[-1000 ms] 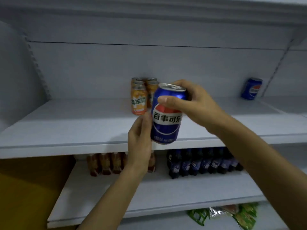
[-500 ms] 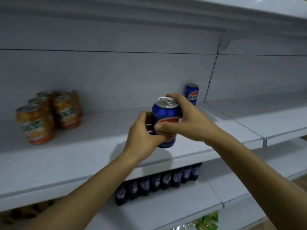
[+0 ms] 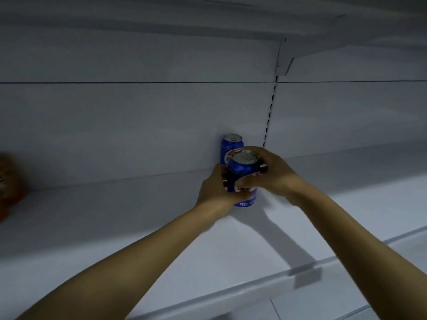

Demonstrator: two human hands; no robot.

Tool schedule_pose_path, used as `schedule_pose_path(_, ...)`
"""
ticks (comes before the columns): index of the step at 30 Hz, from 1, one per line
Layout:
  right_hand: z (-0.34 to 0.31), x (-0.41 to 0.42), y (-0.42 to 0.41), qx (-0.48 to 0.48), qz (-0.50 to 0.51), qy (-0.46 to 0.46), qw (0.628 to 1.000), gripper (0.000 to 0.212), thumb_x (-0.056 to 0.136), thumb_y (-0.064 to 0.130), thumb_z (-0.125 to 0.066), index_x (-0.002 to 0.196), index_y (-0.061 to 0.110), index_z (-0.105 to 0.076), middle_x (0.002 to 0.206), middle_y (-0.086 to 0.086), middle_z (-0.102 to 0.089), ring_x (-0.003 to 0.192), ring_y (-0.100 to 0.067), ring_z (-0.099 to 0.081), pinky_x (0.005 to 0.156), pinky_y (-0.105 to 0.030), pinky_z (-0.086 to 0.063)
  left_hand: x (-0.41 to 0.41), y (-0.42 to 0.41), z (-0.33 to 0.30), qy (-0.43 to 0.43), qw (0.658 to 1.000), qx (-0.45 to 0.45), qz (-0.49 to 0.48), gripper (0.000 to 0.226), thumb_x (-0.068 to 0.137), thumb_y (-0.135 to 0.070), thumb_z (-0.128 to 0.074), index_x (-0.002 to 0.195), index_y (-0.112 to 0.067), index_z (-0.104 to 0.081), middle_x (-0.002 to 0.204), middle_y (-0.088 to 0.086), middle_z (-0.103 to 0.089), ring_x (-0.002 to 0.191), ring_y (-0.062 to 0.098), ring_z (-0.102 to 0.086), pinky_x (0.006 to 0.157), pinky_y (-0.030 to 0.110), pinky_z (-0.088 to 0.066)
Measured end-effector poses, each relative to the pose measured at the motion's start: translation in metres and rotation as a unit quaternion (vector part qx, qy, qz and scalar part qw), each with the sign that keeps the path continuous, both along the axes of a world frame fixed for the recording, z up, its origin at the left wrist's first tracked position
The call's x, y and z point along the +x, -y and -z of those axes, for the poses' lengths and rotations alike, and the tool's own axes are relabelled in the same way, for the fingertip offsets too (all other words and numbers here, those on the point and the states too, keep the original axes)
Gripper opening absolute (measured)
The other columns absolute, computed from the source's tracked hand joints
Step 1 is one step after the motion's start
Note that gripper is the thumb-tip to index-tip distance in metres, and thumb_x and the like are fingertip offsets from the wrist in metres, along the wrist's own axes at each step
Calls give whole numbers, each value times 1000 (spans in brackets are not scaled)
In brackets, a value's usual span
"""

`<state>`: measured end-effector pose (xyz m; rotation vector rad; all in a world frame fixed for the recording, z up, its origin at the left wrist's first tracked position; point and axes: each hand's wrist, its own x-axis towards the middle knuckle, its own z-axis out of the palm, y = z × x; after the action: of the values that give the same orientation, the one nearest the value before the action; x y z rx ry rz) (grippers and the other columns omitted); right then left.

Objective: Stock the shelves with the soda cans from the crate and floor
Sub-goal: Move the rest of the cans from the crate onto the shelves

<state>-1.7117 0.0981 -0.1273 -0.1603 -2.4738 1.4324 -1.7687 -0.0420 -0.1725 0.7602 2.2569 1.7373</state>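
The blue aluminium soda can (image 3: 243,179) stands upright on the white metal shelf (image 3: 138,227), long axis vertical, just in front of a second blue can (image 3: 231,146) by the back panel. The left hand (image 3: 216,192) and right hand (image 3: 273,175) both wrap it from opposite sides, equally near.
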Motion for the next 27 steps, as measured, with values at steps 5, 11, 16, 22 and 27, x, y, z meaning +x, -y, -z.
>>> schedule_pose_path(5, 19, -36, -35, 22, 21, 6, 1000, 82, 65, 12, -86, 132, 27, -42, 112, 7, -57, 103, -14, -57, 84, -24, -49, -28, -37, 19, 1, 1000, 26, -17, 53, 69, -13, -83, 108, -23, -49, 103, -8, -61, 99, 14, -60, 84, 22, -49)
schedule_pose_path(11, 34, -62, -53, 32, 42, -10, 999, 62, 63, 17, -87, 113, 20, -53, 105, 7, -62, 97, -14, -62, 82, -27, -52, -56, -56, 34, -29, 998, 15, -49, 53, 69, -13, -84, 106, -24, -48, 103, -6, -62, 101, 18, -62, 87, 29, -51)
schedule_pose_path(16, 39, -71, -54, 22, 34, -15, 999, 66, 66, 17, -86, 122, 17, -51, 107, 5, -59, 97, -15, -60, 79, -24, -50, -65, -60, 38, -22, 998, 7, -64, 55, 69, -15, -83, 114, -17, -50, 108, -2, -62, 105, 20, -61, 93, 36, -50)
schedule_pose_path(22, 38, -75, -51, 28, 43, -6, 999, 69, 68, 19, -85, 126, 12, -48, 109, 3, -57, 102, -20, -58, 85, -30, -51, -64, -59, 36, -30, 997, -9, -73, 60, 72, -18, -81, 124, -15, -51, 119, 3, -63, 107, 20, -61, 95, 37, -49)
schedule_pose_path(27, 38, -70, -43, 37, 55, 5, 998, 76, 69, 19, -84, 132, 13, -43, 113, 3, -55, 109, -20, -56, 72, -12, -44, -61, -53, 35, -33, 998, -27, -53, 65, 77, -19, -78, 133, -18, -46, 126, 3, -59, 112, 19, -58, 92, 27, -45)
